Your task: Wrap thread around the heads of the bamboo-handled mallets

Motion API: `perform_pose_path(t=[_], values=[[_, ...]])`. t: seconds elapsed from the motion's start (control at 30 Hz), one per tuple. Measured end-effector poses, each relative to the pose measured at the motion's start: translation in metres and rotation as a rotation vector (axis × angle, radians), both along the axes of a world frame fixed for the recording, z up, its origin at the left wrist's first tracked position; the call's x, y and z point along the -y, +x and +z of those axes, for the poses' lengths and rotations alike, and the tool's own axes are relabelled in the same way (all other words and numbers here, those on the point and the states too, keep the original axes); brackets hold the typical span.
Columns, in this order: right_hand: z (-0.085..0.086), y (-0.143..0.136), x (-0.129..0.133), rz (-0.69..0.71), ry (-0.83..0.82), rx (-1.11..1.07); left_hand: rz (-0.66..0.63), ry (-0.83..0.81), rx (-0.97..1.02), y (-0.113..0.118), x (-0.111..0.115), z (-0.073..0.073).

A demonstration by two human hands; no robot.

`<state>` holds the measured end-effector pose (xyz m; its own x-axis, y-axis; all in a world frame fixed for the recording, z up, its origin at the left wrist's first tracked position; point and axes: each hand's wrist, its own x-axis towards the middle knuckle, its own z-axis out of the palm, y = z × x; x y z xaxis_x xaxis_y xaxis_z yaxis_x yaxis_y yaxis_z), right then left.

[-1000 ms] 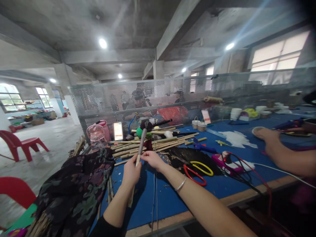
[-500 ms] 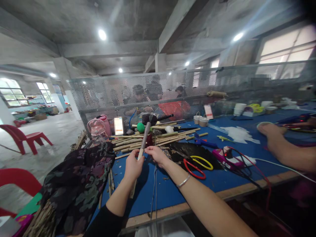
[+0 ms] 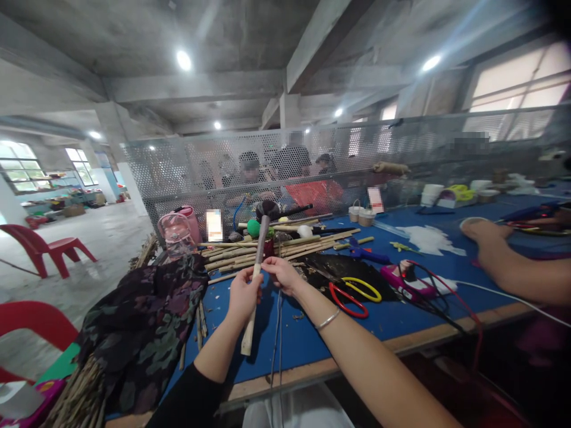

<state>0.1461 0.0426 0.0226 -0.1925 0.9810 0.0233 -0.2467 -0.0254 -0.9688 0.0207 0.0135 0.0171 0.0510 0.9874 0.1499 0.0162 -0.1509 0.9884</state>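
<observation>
My left hand is closed around a pale wooden stick, held slanting above the blue table. Grey cord wrapping covers the stick's upper part. Against the stick's right side, my right hand pinches at the lower end of the wrapping; the fingertips appear to hold the grey cord, though the grip itself is too small to see clearly. Below this hand, two strands of grey cord run down over the table's front edge. A silver bangle circles my right wrist.
Scissors with red and yellow handles lie right of my hands on black cloth. Behind are several wooden sticks and a green ball. Dark patterned cloth covers the left side. A co-worker's arm reaches in from the right.
The stick's lower end has swung slightly right and now shows more clearly below my left hand. Both hands stay together at the wrapping, with my right fingertips a little closer to the stick.
</observation>
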Motion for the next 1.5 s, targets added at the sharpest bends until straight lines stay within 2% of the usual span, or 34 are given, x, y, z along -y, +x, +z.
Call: perform_pose_path(t=[0.13,0.23,0.3,0.4,0.43,0.5,0.63,0.77,0.87,0.93,1.0,1.1,1.2,1.3,1.43,1.5], values=[[0.001,0.010,-0.003,0.215,-0.032,-0.047,-0.128,-0.066,0.147,0.005,0.002,-0.001],[0.000,0.012,-0.007,0.175,0.003,-0.015,-0.143,-0.053,0.039,0.007,0.002,-0.004],[-0.002,0.011,-0.011,0.126,0.033,0.006,-0.054,0.041,-0.145,0.009,0.000,-0.002],[-0.005,0.008,-0.017,0.060,0.063,0.014,0.165,0.217,-0.382,0.013,-0.006,0.004],[-0.006,0.007,-0.019,0.034,0.065,0.020,0.210,0.232,-0.418,0.015,-0.009,0.006],[-0.007,0.007,-0.021,-0.010,0.060,0.035,0.218,0.163,-0.412,0.017,-0.015,0.007],[-0.006,0.010,-0.018,0.038,0.074,0.012,0.053,-0.045,-0.149,0.016,-0.021,-0.001],[-0.002,0.014,-0.009,0.157,0.041,-0.004,-0.159,-0.076,0.110,0.013,-0.014,-0.004],[0.001,0.016,-0.003,0.195,0.065,-0.045,-0.253,-0.101,0.153,0.011,-0.006,-0.001],[0.002,0.016,-0.002,0.171,0.097,-0.062,-0.279,-0.100,0.086,0.009,-0.004,-0.001],[0.000,0.015,-0.003,0.117,0.126,-0.061,-0.211,-0.008,-0.041,0.007,-0.004,-0.002],[-0.003,0.014,-0.005,0.048,0.145,-0.015,-0.021,0.158,-0.186,0.005,-0.005,-0.005],[-0.004,0.013,-0.006,0.039,0.156,0.022,0.021,0.167,-0.231,0.004,-0.007,-0.004],[-0.002,0.015,-0.005,0.098,0.160,0.013,-0.076,0.093,-0.140,0.002,-0.006,-0.001],[-0.001,0.019,-0.003,0.176,0.149,-0.019,-0.356,-0.172,0.163,-0.003,-0.005,0.003],[-0.001,0.020,-0.003,0.175,0.143,-0.030,-0.430,-0.265,0.186,-0.006,-0.006,0.003]])
